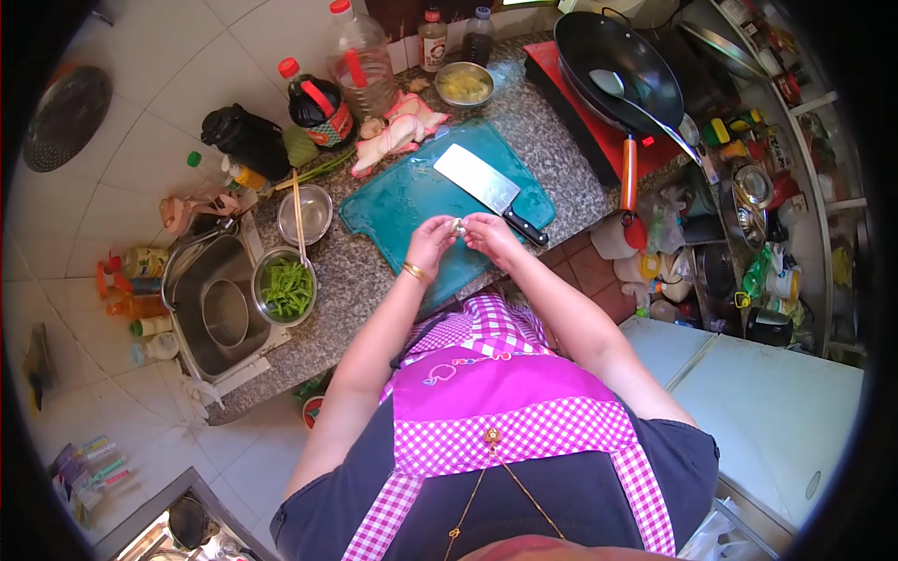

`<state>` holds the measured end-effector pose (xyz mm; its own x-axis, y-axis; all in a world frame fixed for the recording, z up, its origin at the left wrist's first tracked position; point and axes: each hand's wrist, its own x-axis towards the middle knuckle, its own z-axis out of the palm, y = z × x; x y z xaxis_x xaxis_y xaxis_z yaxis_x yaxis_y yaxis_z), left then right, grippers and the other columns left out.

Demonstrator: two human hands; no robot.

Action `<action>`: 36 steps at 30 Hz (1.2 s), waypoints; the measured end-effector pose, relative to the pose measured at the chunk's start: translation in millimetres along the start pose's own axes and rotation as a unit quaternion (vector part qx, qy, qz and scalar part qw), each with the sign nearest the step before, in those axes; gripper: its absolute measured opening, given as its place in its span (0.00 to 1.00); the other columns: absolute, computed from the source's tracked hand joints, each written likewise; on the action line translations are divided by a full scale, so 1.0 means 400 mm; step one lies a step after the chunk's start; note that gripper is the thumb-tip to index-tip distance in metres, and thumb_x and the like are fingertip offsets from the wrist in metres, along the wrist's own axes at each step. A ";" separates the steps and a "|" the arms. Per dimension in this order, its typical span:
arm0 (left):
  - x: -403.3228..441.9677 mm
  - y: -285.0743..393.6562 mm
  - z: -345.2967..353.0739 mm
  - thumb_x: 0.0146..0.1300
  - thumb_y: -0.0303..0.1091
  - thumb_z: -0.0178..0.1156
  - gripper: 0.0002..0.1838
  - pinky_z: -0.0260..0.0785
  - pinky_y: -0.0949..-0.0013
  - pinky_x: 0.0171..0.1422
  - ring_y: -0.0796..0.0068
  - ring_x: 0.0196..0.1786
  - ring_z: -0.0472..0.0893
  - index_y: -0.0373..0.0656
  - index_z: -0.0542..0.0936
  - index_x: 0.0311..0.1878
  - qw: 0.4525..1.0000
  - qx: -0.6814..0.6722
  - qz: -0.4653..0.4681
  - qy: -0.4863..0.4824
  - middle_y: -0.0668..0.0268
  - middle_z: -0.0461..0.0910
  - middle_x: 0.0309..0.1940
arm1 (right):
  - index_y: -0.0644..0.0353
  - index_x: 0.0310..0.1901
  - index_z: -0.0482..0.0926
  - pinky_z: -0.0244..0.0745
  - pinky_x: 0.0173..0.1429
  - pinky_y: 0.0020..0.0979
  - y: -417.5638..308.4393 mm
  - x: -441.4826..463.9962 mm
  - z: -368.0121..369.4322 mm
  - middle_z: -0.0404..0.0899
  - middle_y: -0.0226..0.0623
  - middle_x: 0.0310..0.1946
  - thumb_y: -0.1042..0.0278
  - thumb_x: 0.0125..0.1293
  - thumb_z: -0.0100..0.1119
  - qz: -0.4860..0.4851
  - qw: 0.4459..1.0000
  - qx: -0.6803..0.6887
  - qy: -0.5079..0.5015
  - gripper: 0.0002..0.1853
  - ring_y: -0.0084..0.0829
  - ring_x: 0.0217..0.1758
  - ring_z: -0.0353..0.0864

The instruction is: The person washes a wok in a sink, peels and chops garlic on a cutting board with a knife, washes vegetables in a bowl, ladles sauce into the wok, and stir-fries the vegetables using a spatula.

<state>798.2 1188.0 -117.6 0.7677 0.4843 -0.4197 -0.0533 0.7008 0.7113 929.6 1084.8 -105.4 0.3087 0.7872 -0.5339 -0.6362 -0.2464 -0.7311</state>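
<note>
In the head view, the step in hand appears to be fine fingertip work, perhaps peeling, on a small pale piece (458,225), possibly a garlic clove, though it is too small to be sure. It is held up between the two hands over the near part of the teal cutting board (393,201). The left hand (432,241) and the right hand (490,236) meet at it, thumbs and fingers closed in a narrow pinch; the fingers hide how much each one grips. The cleaver (475,178) lies flat on the board just beyond, its black handle near the right hand. To the left, chopped green vegetables (287,287) fill a steel bowl (265,312) beside the sink (182,309). I judge that more work on the piece calls for a light, steady pinch from both sides, while taking up the cleaver would first need the right hand freed.
</note>
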 end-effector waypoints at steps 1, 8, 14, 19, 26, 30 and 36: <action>-0.001 0.000 -0.008 0.66 0.31 0.55 0.09 0.72 0.77 0.43 0.79 0.39 0.79 0.40 0.76 0.46 1.000 -0.013 -0.006 -0.011 0.67 0.80 0.40 | 0.59 0.40 0.76 0.74 0.37 0.19 -0.001 -0.001 -0.002 0.78 0.28 0.30 0.68 0.63 0.59 -0.003 1.000 -0.006 0.002 0.07 0.18 0.31 0.77; -0.006 0.004 -0.019 0.65 0.29 0.54 0.08 0.73 0.74 0.47 0.76 0.41 0.79 0.37 0.76 0.45 0.996 -0.081 -0.042 0.008 0.64 0.80 0.40 | 0.62 0.47 0.75 0.75 0.39 0.21 -0.014 -0.022 0.031 0.79 0.32 0.36 0.66 0.64 0.59 -0.011 1.000 -0.003 -0.013 0.13 0.20 0.34 0.78; -0.003 0.014 -0.017 0.65 0.27 0.54 0.08 0.73 0.70 0.50 0.70 0.44 0.79 0.36 0.75 0.45 0.989 -0.135 -0.054 -0.021 0.60 0.79 0.40 | 0.63 0.47 0.76 0.76 0.41 0.21 -0.018 -0.018 0.046 0.80 0.32 0.37 0.69 0.64 0.59 -0.038 0.999 0.036 0.012 0.12 0.21 0.36 0.78; 0.009 -0.004 -0.010 0.63 0.25 0.55 0.12 0.74 0.69 0.51 0.69 0.43 0.79 0.35 0.72 0.49 0.982 -0.185 -0.041 0.000 0.59 0.77 0.42 | 0.64 0.42 0.78 0.74 0.40 0.20 -0.009 -0.010 0.037 0.80 0.31 0.35 0.72 0.64 0.58 -0.104 0.989 -0.107 0.010 0.07 0.19 0.35 0.77; 0.005 0.000 -0.014 0.61 0.20 0.56 0.16 0.76 0.70 0.51 0.66 0.47 0.79 0.36 0.69 0.52 0.978 -0.194 -0.062 -0.040 0.55 0.76 0.45 | 0.66 0.38 0.79 0.75 0.37 0.21 -0.005 -0.004 0.028 0.81 0.30 0.31 0.74 0.62 0.58 -0.191 0.967 -0.157 0.061 0.05 0.19 0.32 0.78; -0.011 0.023 0.002 0.60 0.19 0.55 0.17 0.76 0.68 0.54 0.61 0.52 0.78 0.36 0.68 0.53 0.981 -0.182 -0.059 -0.019 0.51 0.76 0.49 | 0.65 0.40 0.79 0.75 0.37 0.21 -0.014 -0.007 0.018 0.81 0.30 0.31 0.76 0.62 0.56 -0.216 0.944 -0.211 0.131 0.06 0.18 0.32 0.78; -0.003 0.020 0.001 0.59 0.15 0.51 0.17 0.71 0.70 0.59 0.64 0.56 0.77 0.36 0.69 0.53 1.000 0.001 0.018 0.007 0.52 0.76 0.52 | 0.62 0.37 0.81 0.75 0.38 0.29 0.002 -0.002 -0.004 0.81 0.37 0.31 0.76 0.58 0.56 -0.271 0.882 -0.344 0.172 0.06 0.29 0.33 0.80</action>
<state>797.1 1192.8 -111.3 0.7560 0.5166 -0.4019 -0.0795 0.6819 0.7271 930.3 1083.1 -106.3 0.7076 0.7055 -0.0380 0.2144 -0.2657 -0.9399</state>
